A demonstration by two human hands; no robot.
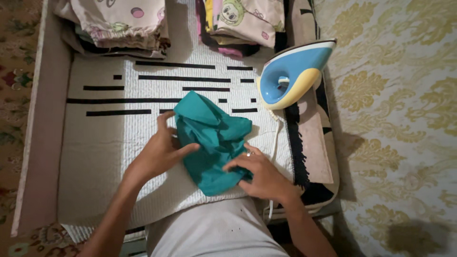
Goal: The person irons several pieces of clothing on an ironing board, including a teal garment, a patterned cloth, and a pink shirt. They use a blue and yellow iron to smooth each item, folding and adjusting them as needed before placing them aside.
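Observation:
A crumpled teal cloth (212,138) lies in the middle of a white ribbed mat with black bars (109,138). My left hand (159,152) rests on the cloth's left edge, fingers spread and thumb pressing the fabric. My right hand (259,173), a ring on one finger, presses the cloth's lower right corner with its fingertips. Neither hand lifts the cloth off the mat.
A blue, white and yellow iron (290,74) stands on its heel at the mat's right, its white cord (276,138) trailing down beside my right hand. Two stacks of folded patterned clothes (119,24) (243,21) sit at the far edge. Patterned carpet (395,128) lies to the right.

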